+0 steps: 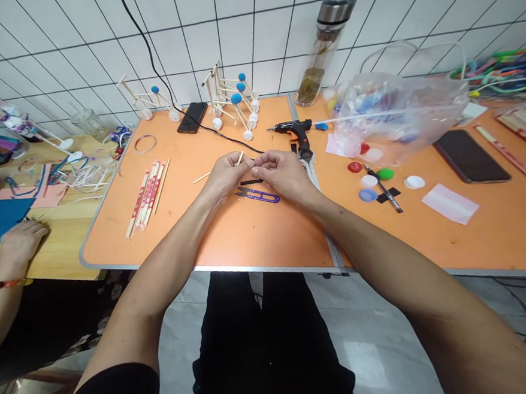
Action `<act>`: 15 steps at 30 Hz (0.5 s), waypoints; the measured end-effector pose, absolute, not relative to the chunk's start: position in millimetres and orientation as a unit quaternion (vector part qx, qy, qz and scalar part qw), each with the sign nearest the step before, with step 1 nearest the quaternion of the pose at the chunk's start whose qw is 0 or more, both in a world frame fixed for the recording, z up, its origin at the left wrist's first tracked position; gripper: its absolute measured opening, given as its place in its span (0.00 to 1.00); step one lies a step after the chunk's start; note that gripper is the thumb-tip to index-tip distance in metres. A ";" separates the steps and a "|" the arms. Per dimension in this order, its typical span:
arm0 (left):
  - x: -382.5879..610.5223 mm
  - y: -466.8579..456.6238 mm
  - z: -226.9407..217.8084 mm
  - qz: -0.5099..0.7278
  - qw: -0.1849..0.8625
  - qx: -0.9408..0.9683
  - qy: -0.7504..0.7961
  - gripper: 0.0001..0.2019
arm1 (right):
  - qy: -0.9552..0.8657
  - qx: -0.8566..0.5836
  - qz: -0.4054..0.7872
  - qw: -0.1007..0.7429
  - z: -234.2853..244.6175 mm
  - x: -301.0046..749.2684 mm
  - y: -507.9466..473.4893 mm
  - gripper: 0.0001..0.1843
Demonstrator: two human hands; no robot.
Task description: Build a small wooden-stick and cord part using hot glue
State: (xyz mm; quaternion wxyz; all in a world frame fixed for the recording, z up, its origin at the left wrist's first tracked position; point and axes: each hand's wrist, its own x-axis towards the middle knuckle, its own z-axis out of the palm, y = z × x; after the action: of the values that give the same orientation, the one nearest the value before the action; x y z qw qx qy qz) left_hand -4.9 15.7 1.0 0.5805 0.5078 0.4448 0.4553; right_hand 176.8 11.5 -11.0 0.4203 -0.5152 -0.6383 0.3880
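Left hand [226,174]: fingers closed on a stick [240,158], its tip pointing to one o'clock.
Right hand [279,170]: fingertips pinched, at three o'clock from the left; I cannot tell what they grip.
Snips [254,193]: on the counter [257,239], six o'clock from both hands.
Glue gun [302,132]: two o'clock.

Seeing smooth, semi-gloss orange laminate on the tabletop [257,239], dull metal on its edge trim [268,268]. Reading pale, matt bare wood on the stick [240,158], glossy clear film over the wrapped sticks [147,196]. Getting smooth purple finish on the snips [267,198], matt black plastic on the glue gun [301,129], polished metal on the bottle lid [335,10]. Noting crinkled, see-through plastic on the bag [401,106], glassy black gloss on the phone [471,155] near it, glazed shine on wall tiles [277,7].
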 end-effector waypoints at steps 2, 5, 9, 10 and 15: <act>-3.9 14.5 4.3 0.455 0.576 0.504 0.454 0.12 | -0.642 -0.513 0.382 0.423 -10.6 178.0 12.2 0.05; -4.1 11.7 14.3 0.462 0.581 0.470 0.478 0.12 | -0.635 -0.500 0.385 0.446 -9.6 178.4 13.8 0.03; -6.9 10.0 26.2 0.464 0.599 0.426 0.495 0.10 | -0.614 -0.485 0.416 0.463 -7.1 177.4 14.2 0.04; -7.8 10.4 27.4 0.465 0.601 0.423 0.494 0.10 | -0.612 -0.481 0.421 0.466 -6.5 177.2 13.9 0.04; -11.4 14.0 24.6 0.465 0.599 0.440 0.480 0.06 | -0.602 -0.473 0.448 0.462 -5.2 177.6 10.8 0.05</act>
State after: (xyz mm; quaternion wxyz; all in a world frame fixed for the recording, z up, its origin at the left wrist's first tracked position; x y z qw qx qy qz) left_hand -11.4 14.0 24.6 0.5994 0.4401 0.4804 0.4651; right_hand 177.6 10.8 -5.2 0.4616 -0.4725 -0.6025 0.4479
